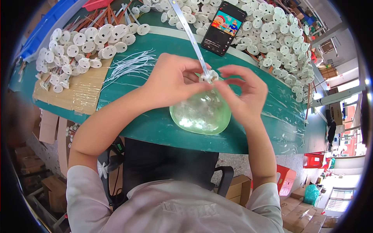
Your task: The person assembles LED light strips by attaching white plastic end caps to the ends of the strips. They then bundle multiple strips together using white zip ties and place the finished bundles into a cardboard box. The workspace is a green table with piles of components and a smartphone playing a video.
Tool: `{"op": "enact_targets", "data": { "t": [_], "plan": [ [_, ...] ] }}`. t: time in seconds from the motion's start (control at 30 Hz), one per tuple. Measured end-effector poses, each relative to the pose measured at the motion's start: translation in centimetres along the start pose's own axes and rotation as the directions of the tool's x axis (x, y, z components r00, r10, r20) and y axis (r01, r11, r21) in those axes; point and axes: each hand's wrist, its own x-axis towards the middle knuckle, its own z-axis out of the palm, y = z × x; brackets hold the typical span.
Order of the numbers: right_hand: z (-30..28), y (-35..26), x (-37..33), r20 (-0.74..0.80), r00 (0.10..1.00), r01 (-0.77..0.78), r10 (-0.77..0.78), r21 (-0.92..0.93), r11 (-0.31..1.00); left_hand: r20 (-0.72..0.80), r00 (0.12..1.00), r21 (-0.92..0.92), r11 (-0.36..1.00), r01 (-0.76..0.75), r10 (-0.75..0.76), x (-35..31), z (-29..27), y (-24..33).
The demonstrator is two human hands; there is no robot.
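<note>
A translucent pale green balloon [200, 116] rests on the green table in front of me, its gathered neck pointing away. From that neck a white strip with small lights [187, 29] rises toward the top of the view. My left hand [175, 79] is closed round the neck, thumb lying over the near side. My right hand [244, 87] is at the neck's right side, fingers curled and thumb tip against it. Whatever small thing its fingertips pinch is hidden. A whitish crumpled piece [210, 76] shows between the hands.
White round discs on stems [89, 39] are heaped at the left on brown cardboard [70, 95]; more discs [272, 35] cover the far right. Thin white ties [130, 66] lie left of my left hand. A lit phone [224, 29] sits beyond the hands. A red tray [96, 4] stands far left.
</note>
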Motion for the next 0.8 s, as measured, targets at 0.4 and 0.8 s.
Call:
{"op": "enact_targets", "data": {
  "t": [0.4, 0.8],
  "plan": [
    [0.0, 0.1, -0.1, 0.1, 0.995, 0.044, -0.03, -0.137, 0.99, 0.082, 0.996, -0.005, 0.999, 0.044, -0.043, -0.3, 0.1, 0.5],
    [-0.6, 1.5, 0.2, -0.163, 0.878, -0.269, 0.451, 0.61, 0.745, 0.006, 0.998, 0.062, 0.996, 0.058, -0.059, -0.1, 0.0, 0.2]
  ]
}}
